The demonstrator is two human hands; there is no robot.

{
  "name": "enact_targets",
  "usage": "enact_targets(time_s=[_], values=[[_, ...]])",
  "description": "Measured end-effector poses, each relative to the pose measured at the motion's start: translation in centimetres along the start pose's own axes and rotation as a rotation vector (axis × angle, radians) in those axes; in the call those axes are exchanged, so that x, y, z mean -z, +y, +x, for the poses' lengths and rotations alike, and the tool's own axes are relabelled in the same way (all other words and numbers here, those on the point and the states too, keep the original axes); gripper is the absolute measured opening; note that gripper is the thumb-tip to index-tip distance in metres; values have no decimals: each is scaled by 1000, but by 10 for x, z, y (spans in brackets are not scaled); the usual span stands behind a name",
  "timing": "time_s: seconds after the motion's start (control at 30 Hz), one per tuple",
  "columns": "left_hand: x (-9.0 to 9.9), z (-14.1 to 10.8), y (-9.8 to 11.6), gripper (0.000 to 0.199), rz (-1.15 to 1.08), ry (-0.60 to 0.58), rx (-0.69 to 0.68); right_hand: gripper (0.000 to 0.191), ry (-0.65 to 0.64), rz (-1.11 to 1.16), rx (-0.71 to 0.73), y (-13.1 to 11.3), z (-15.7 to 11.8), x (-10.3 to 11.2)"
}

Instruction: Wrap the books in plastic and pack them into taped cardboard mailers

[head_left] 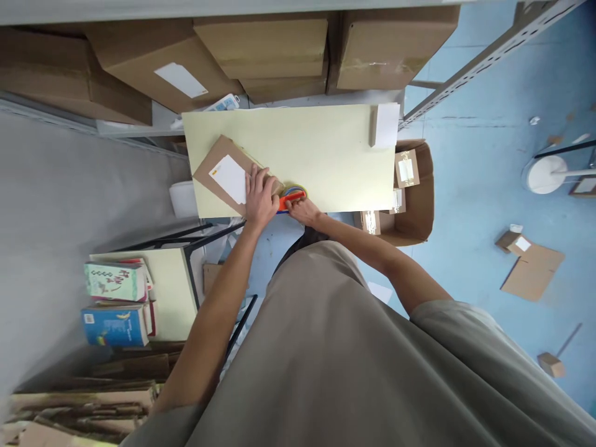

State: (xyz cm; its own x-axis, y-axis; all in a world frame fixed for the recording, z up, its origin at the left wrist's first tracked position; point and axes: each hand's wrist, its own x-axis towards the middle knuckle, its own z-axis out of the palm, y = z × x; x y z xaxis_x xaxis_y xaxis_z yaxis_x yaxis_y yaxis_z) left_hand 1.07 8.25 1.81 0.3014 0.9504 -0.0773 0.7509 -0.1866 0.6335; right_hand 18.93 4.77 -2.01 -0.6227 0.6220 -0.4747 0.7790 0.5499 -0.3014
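Note:
A flat brown cardboard package [211, 169] with a white label [229, 177] lies at an angle on the pale yellow tabletop [335, 161]. My left hand [261, 197] rests on the package's right end, its fingers spread over the cardboard. Beside it, at the table's front edge, my right hand [305, 210] is closed round an orange-red tape dispenser [293, 197] holding a roll of tape. The dispenser touches the package's right corner, close to my left thumb.
Large cardboard boxes [279, 49] fill the shelf behind the table. A white box [386, 125] stands at the table's back right. An open carton [421, 198] with small parcels is right of the table. Books [116, 326] lie on a side table at left.

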Motion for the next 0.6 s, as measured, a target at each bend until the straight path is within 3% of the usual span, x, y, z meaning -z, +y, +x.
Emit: enact_targets(time_s=[0.13, 0.23, 0.37, 0.47, 0.6], values=[[1, -10, -1, 59, -32, -61, -11, 46, -19, -36, 56, 6, -16, -8], [0, -10, -1, 57, -37, -63, -12, 47, -73, -49, -26, 42, -48, -6], [-2, -10, -2, 54, -50, -34, -11, 57, -56, -70, -216, 89, -73, 14], [-2, -10, -1, 53, -14, -24, -34, 57, -10, -78, -256, 92, -56, 38], [0, -10, 0, 57, 87, -15, -81, 49, 6, -77, -210, 70, -16, 70]])
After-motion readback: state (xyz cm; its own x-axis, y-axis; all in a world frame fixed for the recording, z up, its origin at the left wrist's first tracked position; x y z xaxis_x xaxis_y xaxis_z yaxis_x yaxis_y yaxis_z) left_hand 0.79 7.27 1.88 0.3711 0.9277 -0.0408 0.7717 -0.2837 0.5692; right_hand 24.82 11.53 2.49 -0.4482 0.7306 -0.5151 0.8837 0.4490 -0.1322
